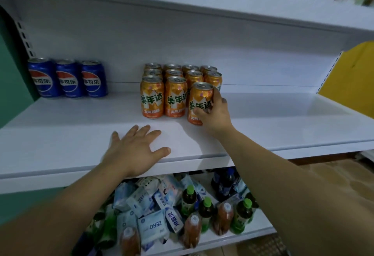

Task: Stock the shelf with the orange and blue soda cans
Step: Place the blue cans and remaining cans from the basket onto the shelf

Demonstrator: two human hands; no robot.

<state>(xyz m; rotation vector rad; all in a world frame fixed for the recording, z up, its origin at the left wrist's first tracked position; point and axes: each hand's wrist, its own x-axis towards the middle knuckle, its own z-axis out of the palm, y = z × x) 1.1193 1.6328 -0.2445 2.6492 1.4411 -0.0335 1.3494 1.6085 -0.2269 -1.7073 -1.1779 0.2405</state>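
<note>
Nearest me, bottles (206, 211) and packets (150, 226) crowded the lower shelf (232, 237). Above them my left grip (133, 152) lay released, fingers flat on the front of the middle shelf (60, 134). Farther in, my right grip (216, 114) grasped an orange can (200, 98) at the front right corner of the orange can block (174, 94). Three blue cans (67, 78) stood at the back left.
</note>
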